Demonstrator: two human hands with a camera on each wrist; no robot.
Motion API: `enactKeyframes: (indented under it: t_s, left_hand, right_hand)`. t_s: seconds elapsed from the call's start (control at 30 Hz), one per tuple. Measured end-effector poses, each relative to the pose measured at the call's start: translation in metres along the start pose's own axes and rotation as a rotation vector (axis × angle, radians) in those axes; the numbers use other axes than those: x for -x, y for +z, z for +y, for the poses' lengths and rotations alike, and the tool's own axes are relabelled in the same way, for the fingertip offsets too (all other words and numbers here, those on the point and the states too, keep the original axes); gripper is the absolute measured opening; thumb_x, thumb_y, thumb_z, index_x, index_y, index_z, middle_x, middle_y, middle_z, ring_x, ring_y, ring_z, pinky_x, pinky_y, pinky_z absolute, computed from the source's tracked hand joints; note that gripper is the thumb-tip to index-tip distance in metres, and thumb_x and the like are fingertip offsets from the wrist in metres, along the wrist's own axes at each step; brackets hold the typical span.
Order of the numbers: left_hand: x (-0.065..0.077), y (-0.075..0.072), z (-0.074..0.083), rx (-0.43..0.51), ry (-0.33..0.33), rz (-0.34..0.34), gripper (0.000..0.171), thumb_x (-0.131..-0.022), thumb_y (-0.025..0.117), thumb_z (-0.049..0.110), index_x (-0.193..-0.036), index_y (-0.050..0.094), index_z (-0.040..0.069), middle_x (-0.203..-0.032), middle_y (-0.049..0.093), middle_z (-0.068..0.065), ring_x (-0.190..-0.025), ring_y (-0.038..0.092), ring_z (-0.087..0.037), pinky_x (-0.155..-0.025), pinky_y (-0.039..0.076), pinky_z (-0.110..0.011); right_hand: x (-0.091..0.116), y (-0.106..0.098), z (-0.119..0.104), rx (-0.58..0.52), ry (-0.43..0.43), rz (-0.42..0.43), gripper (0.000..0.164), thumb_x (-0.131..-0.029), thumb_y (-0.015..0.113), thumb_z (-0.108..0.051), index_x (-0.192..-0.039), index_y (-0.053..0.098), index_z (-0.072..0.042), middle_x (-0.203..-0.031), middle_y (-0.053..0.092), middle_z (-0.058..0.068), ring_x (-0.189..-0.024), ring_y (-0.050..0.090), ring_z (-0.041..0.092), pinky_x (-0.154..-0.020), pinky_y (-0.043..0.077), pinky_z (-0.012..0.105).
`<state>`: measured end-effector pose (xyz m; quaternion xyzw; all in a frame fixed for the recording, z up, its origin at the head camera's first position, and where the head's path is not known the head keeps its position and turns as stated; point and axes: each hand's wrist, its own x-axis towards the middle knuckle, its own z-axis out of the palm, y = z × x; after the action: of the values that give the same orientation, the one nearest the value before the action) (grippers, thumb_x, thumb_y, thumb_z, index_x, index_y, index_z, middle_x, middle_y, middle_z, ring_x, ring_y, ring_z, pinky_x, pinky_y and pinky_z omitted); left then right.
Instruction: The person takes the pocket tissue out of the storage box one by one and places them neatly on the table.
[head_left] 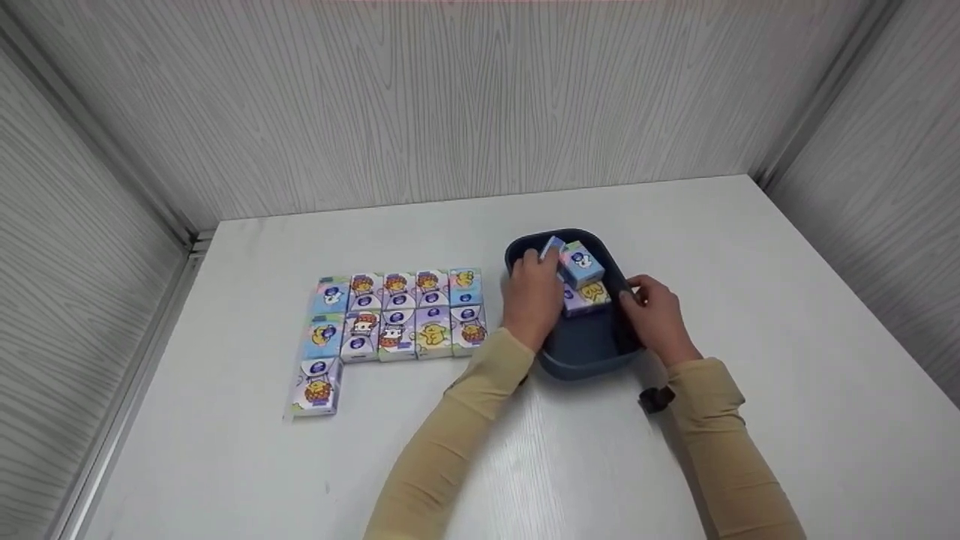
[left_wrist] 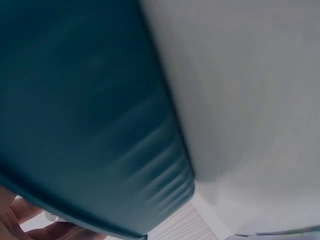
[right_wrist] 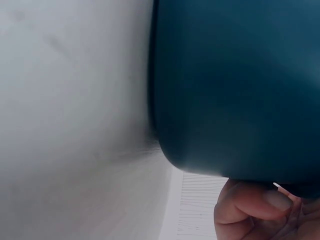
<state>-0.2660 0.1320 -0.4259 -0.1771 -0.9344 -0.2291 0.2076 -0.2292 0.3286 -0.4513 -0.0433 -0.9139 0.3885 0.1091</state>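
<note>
A dark blue plastic bin stands on the white table, with several small cartoon-printed boxes inside. My left hand reaches over the bin's left rim, fingers curled on a small blue box near the back; much of that box is hidden. Beside it a blue-and-pink box lies tilted on a purple box. At the right side, my right hand grips the bin's rim between thumb and fingers. In the right wrist view, curled fingers show at the bin's edge.
Left of the bin, similar boxes lie side by side in two rows, with one more box below the left end. Pale wood-grain panels wall the table at the back and sides. A small black object shows at the right cuff.
</note>
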Motion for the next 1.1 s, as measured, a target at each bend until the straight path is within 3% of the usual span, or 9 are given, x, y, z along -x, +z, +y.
enactKeyframes:
  t_s: [0.33,0.63,0.83,1.1]
  left_hand:
    - [0.013,-0.028,0.008,0.122,0.098,0.067,0.053,-0.089,0.064,0.012,-0.137,0.046,-0.001,-0.114,0.061,-0.014,-0.101,0.061,-0.024,-0.085,0.051,-0.033]
    - [0.037,-0.054,0.008,0.172,0.160,0.090,0.047,-0.089,0.063,0.011,-0.132,0.051,-0.002,-0.117,0.061,-0.013,-0.105,0.059,-0.021,-0.092,0.047,-0.027]
    - [0.059,-0.068,-0.002,0.189,0.158,0.079,0.044,-0.089,0.062,0.009,-0.131,0.053,-0.002,-0.117,0.061,-0.014,-0.105,0.060,-0.021,-0.090,0.049,-0.027]
    - [0.093,-0.078,-0.027,0.169,0.176,0.067,0.040,-0.086,0.064,0.004,-0.124,0.056,-0.003,-0.113,0.061,-0.016,-0.102,0.063,-0.023,-0.085,0.052,-0.030]
  right_hand:
    - [0.000,0.001,-0.001,-0.002,-0.005,0.008,0.024,-0.097,0.053,-0.014,-0.113,0.059,0.002,-0.076,0.049,0.009,-0.066,0.045,0.021,-0.058,0.039,0.032]
    - [0.001,0.002,0.000,-0.009,0.013,-0.013,0.025,-0.097,0.052,-0.015,-0.114,0.058,0.002,-0.078,0.049,0.010,-0.068,0.045,0.022,-0.058,0.039,0.033]
    - [0.002,0.003,0.000,-0.006,0.028,-0.028,0.027,-0.097,0.051,-0.016,-0.116,0.057,0.002,-0.081,0.050,0.010,-0.070,0.046,0.022,-0.059,0.040,0.033]
    - [0.001,0.001,-0.001,0.001,-0.006,-0.003,0.027,-0.097,0.052,-0.016,-0.117,0.058,0.002,-0.077,0.051,0.010,-0.066,0.045,0.022,-0.059,0.038,0.033]
